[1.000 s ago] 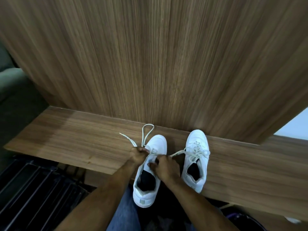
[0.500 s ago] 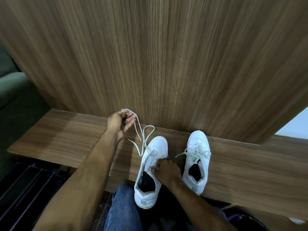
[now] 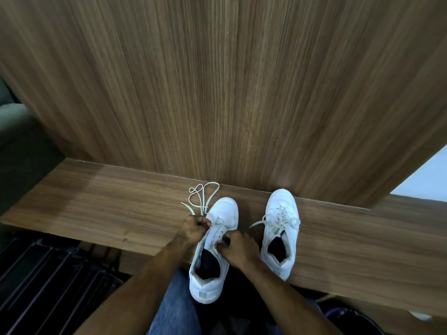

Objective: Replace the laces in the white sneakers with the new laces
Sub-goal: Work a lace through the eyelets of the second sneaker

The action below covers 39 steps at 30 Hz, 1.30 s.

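Sneakers sit side by side at lower centre of the frame on the wooden counter (image 3: 96,204): the left sneaker (image 3: 212,247) half unlaced, the right sneaker (image 3: 281,228) fully laced. Left hand (image 3: 194,227) curls its fingers around the lace (image 3: 202,198) by the eyelets; right hand (image 3: 238,247) pinches the tongue area. A hard tug could snag the lace or drag the shoe off the counter edge.
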{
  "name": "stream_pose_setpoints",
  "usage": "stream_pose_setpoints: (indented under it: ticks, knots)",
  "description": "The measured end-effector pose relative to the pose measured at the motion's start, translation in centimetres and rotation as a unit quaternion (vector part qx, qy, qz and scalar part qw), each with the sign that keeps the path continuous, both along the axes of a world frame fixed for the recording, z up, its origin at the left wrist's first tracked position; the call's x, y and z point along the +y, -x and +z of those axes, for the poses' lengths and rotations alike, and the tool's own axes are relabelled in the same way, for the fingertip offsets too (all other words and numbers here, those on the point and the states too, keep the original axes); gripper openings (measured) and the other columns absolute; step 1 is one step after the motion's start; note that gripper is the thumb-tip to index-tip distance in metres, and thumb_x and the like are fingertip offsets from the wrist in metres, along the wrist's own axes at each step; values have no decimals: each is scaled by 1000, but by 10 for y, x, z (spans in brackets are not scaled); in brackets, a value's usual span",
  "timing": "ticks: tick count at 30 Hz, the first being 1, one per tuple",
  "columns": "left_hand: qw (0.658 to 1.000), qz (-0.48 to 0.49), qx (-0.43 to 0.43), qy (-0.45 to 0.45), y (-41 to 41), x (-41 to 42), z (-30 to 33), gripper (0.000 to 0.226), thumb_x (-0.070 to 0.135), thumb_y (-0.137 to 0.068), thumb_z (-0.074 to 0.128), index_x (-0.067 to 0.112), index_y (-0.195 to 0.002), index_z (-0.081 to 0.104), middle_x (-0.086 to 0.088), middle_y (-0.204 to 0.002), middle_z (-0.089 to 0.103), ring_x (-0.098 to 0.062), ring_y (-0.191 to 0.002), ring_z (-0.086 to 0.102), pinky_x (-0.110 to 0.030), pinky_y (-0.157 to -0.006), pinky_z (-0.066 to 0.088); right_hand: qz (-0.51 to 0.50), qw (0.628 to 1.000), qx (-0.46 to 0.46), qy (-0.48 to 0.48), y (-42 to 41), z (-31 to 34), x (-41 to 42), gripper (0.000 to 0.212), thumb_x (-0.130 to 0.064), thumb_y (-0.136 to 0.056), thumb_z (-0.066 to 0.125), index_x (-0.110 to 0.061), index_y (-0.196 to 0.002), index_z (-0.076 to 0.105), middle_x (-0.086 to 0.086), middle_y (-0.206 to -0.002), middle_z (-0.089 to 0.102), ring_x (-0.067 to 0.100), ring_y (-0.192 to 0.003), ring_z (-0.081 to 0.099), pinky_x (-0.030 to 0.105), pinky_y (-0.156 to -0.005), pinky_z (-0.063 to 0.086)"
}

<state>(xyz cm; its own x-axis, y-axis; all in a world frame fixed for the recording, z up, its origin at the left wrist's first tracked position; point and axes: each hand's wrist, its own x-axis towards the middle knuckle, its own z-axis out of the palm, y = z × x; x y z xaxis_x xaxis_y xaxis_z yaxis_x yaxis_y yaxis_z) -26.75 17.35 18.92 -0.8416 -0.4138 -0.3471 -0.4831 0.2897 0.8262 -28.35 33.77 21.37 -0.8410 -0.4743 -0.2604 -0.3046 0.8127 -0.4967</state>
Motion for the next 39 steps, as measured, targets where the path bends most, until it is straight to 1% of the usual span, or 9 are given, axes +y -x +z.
stream_pose_setpoints:
  ticks: [5,11,15,21,24,29,32,36,39]
  knots:
    - [995,-47,-25,84,-1,-23,9,41,-5,-83,55,24,-55,60,10,-59,61,-14,-63,61,-20,-67,48,-5,1000,-15,1,2,1,0,27,-45,-82,57,-18,-86,63,2,-100,69,28,-101,63,30,-77,46]
    - [978,201,55,24,7,-71,31,33,-1,-91,46,19,-68,59,-3,-60,52,-10,-42,45,-15,-39,38,-16,1000,-11,3,2,0,1,25,-41,-81,58,-19,-90,64,0,-98,69,26,-99,63,30,-78,48]
    - [982,182,-9,57,6,-72,23,14,8,-88,57,18,-78,60,-11,-70,59,-25,-72,60,-30,-64,47,-21,1000,-10,6,4,-1,1,26,-41,-81,58,-20,-92,66,-1,-99,70,25,-99,64,30,-79,48]
    - [969,-2,-79,235,16,-39,12,40,51,-75,59,31,-109,63,-2,-116,60,-29,-105,63,-36,-90,51,-23,1000,-16,-2,5,0,1,24,-41,-82,58,-21,-92,67,0,-100,70,26,-99,64,30,-80,48]
    - [936,-142,-98,307,27,-14,7,37,40,-83,60,30,-119,62,-2,-125,60,-23,-115,58,-31,-98,46,-17,1000,-17,-8,5,2,2,23,-40,-83,57,-19,-89,65,2,-98,70,28,-98,64,30,-77,47]
    - [880,-185,-111,423,28,-5,0,34,34,-92,49,20,-122,55,-7,-125,59,-24,-115,56,-33,-100,39,-14,1000,-15,-8,5,3,3,22,-38,-84,56,-19,-88,65,4,-99,69,29,-97,63,30,-76,47]
    - [911,-194,-99,349,28,-18,13,26,39,-86,55,26,-105,66,0,-111,67,-20,-103,62,-30,-92,45,-12,1000,-22,-7,5,2,2,21,-37,-84,56,-19,-89,66,3,-100,69,28,-98,63,30,-78,47]
    - [970,-201,-92,104,36,-30,39,26,30,-84,65,21,-60,64,2,-69,61,-21,-79,62,-28,-79,46,-24,997,-69,5,11,2,0,23,-38,-82,60,-18,-90,68,0,-98,70,21,-94,64,28,-76,47]
    - [976,-199,-31,83,44,-33,73,39,35,-91,59,21,-56,51,4,-63,48,-16,-68,49,-29,-75,40,-65,977,-181,90,27,10,-4,11,-29,-79,72,-22,-81,64,-2,-78,64,11,-62,60,24,-55,46]
